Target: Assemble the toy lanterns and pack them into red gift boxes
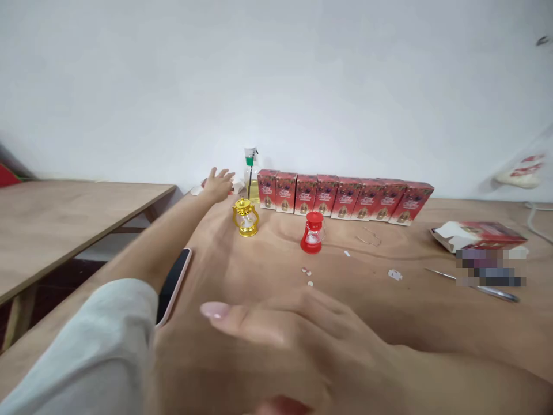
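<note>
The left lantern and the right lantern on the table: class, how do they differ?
The left lantern is gold; the right lantern is red. The left lantern stands farther from the camera than the right lantern. Both stand upright, with see-through middles.

Eight red boxes (325,196) stand in one row toward 3 o'clock of the view's centre; one opened box (496,233) lies farther that way. Lanterns number two: one gold lantern (247,230) at 8, one red lantern (311,245) at 4. There are three small discs (310,283) at 5, two white scraps (394,275) at 4, one slim metal tool (496,294) between 3 and 4, one phone (175,282) at 8, one bottle (254,189) between 10 and 11. Hands: two, the left hand (219,185) between 9 and 10, the right hand (298,325) at 6.
</note>
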Demonstrator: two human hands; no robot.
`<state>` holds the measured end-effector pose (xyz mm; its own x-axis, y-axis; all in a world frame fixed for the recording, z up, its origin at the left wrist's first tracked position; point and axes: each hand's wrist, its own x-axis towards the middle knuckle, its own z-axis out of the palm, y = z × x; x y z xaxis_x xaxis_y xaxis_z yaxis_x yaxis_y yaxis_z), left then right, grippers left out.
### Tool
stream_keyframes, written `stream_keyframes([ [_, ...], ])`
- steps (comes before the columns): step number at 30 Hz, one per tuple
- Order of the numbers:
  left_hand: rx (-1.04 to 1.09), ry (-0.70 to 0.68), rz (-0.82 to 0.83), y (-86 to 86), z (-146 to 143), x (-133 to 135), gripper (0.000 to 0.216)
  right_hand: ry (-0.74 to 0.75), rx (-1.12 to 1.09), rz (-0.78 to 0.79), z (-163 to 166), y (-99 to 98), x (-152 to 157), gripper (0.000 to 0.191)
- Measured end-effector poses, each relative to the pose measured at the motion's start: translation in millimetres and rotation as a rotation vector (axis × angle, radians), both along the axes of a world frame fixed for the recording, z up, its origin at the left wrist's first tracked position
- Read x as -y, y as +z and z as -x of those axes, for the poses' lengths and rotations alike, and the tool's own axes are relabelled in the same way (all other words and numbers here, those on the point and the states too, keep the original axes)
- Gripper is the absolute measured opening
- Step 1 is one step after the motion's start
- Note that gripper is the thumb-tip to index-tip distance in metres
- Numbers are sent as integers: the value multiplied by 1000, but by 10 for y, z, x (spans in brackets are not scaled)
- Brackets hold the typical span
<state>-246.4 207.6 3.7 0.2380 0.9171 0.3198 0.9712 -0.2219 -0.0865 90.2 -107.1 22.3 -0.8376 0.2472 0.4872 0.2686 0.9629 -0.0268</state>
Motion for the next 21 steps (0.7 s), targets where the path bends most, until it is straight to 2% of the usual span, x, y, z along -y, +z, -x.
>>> stream_keyframes([
  [2,-139,22,80,-105,-47,-152,30,-6,-130,-96,111,-10,-203,52],
  [6,-171,39,103,-226,-84,-226,39,-16,-130,-230,-6,-427,-287,62],
  [10,-167,15,56,-270,-83,-49,43,-22,-123,-291,-258,-766,-304,58],
  [14,-108,48,-31,-302,-48,211,51,-43,-152,-335,-416,-906,-422,52],
  [17,51,99,-186,-220,-31,426,57,-107,-216,-281,-478,-953,-515,57],
  [21,155,77,-419,89,-88,835,50,-232,-331,-130,-510,-978,-584,60],
])
